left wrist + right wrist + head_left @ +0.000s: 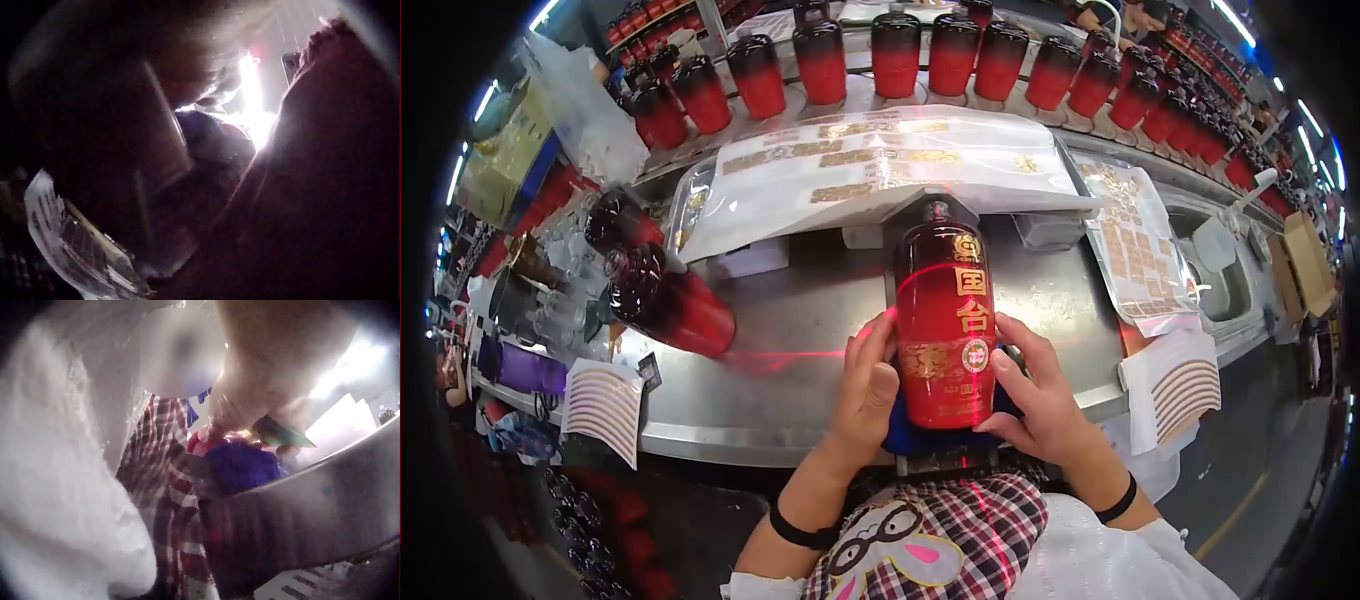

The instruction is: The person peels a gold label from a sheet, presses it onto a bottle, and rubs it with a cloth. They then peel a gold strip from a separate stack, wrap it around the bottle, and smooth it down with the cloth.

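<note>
A red bottle [935,330] with a dark neck and gold lettering leans back in front of the person, its base toward the plaid apron. My left hand [866,385] holds its left side, fingertips at the red glass. On the opposite side my right hand [1045,400] grips the bottle's lower part, thumb near the round white emblem [975,355]. Blue cloth [244,467] lies under the bottle's base in the right wrist view. Red laser lines cross the bottle. Darkness in the left wrist view hides the left hand's fingers.
Gold decal sheets [880,160] lie behind the bottle, with another decal sheet [1135,235] at the right. Two bottles [675,305] lie at the left. Curved label strips [603,405] rest at the bench's left front edge [750,445]. A row of bottles [897,60] lines the back; a sink [1225,275] sits far right.
</note>
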The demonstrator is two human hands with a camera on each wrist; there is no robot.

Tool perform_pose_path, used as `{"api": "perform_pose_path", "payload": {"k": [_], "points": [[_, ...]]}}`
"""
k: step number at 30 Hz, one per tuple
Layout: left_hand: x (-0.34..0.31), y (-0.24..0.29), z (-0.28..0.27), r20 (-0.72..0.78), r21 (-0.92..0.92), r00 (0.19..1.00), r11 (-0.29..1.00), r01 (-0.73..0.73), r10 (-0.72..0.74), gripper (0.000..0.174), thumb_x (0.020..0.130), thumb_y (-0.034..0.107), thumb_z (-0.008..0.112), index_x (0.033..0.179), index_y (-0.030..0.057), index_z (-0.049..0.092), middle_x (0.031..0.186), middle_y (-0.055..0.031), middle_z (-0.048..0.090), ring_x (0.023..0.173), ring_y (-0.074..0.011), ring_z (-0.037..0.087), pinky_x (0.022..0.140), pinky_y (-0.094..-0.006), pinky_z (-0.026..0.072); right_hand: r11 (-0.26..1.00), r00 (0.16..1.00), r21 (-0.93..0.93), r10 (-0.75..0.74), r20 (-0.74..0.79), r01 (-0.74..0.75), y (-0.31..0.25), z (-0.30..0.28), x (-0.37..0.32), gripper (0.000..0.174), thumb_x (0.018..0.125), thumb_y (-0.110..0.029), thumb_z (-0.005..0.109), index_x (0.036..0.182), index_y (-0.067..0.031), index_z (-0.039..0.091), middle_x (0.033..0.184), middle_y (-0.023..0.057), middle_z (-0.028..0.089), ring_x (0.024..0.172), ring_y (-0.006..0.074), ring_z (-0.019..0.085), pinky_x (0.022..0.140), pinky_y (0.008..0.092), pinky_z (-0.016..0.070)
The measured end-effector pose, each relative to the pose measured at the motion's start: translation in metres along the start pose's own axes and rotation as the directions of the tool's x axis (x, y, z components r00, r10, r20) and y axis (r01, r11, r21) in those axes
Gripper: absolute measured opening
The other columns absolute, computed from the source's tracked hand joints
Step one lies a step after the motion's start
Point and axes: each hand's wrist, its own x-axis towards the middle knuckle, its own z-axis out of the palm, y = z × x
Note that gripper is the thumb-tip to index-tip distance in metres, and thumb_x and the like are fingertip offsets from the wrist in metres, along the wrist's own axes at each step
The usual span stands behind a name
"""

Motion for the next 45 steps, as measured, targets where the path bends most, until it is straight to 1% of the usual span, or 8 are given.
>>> {"api": "perform_pose_path", "payload": {"k": [10, 22, 25, 26, 29, 34, 41, 45], "points": [[0.003, 0.003, 0.014, -0.152, -0.137, 0.983, 0.988, 0.078, -0.099, 0.057, 0.103, 0.036, 0.044, 0.14, -0.0071, 0.038, 0.134, -0.0208, 0.047, 0.128, -0.0289, 0.048, 0.106, -0.0376, 0.0372, 1.0, 1.0, 0.016, -0.005, 0.014, 0.004, 0.011, 0.008, -0.008, 0.073, 0.078, -0.022, 0.079, 0.142, -0.0109, 0.047, 0.149, 0.0298, 0.03, 0.128, 0.0424, 0.044, 0.105, 0.0478, 0.0383], [0.001, 0.003, 0.021, -0.217, -0.284, 0.966, 0.956, 0.073, -0.138, 0.056, 0.102, 0.035, 0.047, 0.143, -0.0031, 0.037, 0.138, -0.0205, 0.046, 0.13, -0.0309, 0.044, 0.111, -0.0445, 0.0298, 0.999, 1.0, 0.038, 0.0, 0.016, -0.001, 0.007, 0.006, -0.005, 0.071, 0.078, -0.02, 0.079, 0.141, -0.0112, 0.049, 0.15, 0.0288, 0.03, 0.128, 0.0412, 0.044, 0.105, 0.046, 0.0393], [-0.009, 0.043, 0.013, -0.109, 0.664, 0.901, 0.706, -0.247, 0.419, 0.056, 0.101, 0.039, 0.048, 0.139, -0.0006, 0.045, 0.138, -0.0168, 0.052, 0.13, -0.0335, 0.042, 0.115, -0.0539, 0.0153, 0.999, 1.0, 0.038, 0.005, 0.02, -0.006, 0.01, 0.005, -0.003, 0.07, 0.077, -0.019, 0.079, 0.141, -0.0111, 0.049, 0.149, 0.0285, 0.03, 0.127, 0.0407, 0.045, 0.104, 0.0462, 0.04], [-0.014, 0.056, 0.022, 0.052, 0.735, 0.921, 0.609, -0.297, 0.387, 0.058, 0.098, 0.045, 0.048, 0.135, 0.0007, 0.051, 0.135, -0.0131, 0.058, 0.131, -0.0368, 0.041, 0.115, -0.0588, 0.0031, 0.999, 1.0, 0.036, 0.021, 0.022, -0.022, 0.008, 0.005, -0.007, 0.07, 0.077, -0.018, 0.079, 0.14, -0.0111, 0.05, 0.149, 0.0284, 0.031, 0.126, 0.0406, 0.045, 0.104, 0.0463, 0.0402], [-0.017, 0.046, 0.03, 0.186, 0.795, 0.877, 0.456, -0.399, 0.442, 0.065, 0.099, 0.048, 0.044, 0.134, -0.0063, 0.05, 0.137, -0.017, 0.054, 0.133, -0.0394, 0.038, 0.116, -0.0569, 0.0089, 1.0, 1.0, 0.023, 0.003, 0.021, -0.004, 0.007, 0.003, -0.005, 0.07, 0.076, -0.018, 0.079, 0.14, -0.0111, 0.05, 0.149, 0.0278, 0.031, 0.124, 0.0398, 0.047, 0.103, 0.0467, 0.0408], [-0.029, 0.031, 0.013, -0.031, 0.696, 0.957, 0.693, -0.186, 0.288, 0.072, 0.089, 0.047, 0.062, 0.141, 0.0, 0.043, 0.143, -0.021, 0.047, 0.135, -0.0431, 0.036, 0.113, -0.0612, 0.0133, 0.999, 1.0, 0.039, 0.013, 0.016, -0.013, 0.005, 0.002, -0.004, 0.07, 0.076, -0.019, 0.079, 0.14, -0.0123, 0.05, 0.149, 0.0268, 0.031, 0.124, 0.0395, 0.047, 0.103, 0.0462, 0.0409], [-0.008, 0.032, 0.019, 0.14, 0.752, 0.912, 0.558, -0.352, 0.387, 0.089, 0.074, 0.034, 0.078, 0.145, 0.0, 0.035, 0.145, -0.0291, 0.039, 0.132, -0.0443, 0.04, 0.113, -0.0598, 0.0193, 1.0, 0.999, 0.005, 0.026, 0.042, -0.027, 0.007, 0.001, -0.007, 0.073, 0.074, -0.02, 0.08, 0.141, -0.0151, 0.05, 0.149, 0.0274, 0.031, 0.128, 0.0419, 0.045, 0.104, 0.0478, 0.0396], [-0.023, 0.006, 0.009, -0.03, 0.311, 0.992, 0.944, -0.109, 0.124, 0.095, 0.078, 0.037, 0.077, 0.149, -0.001, 0.025, 0.146, -0.0295, 0.037, 0.134, -0.0458, 0.039, 0.113, -0.0593, 0.0208, 1.0, 1.0, 0.013, 0.004, 0.006, -0.004, 0.007, 0.003, -0.008, 0.073, 0.074, -0.022, 0.079, 0.141, -0.0182, 0.05, 0.149, 0.028, 0.032, 0.129, 0.043, 0.044, 0.104, 0.049, 0.0389]]}}
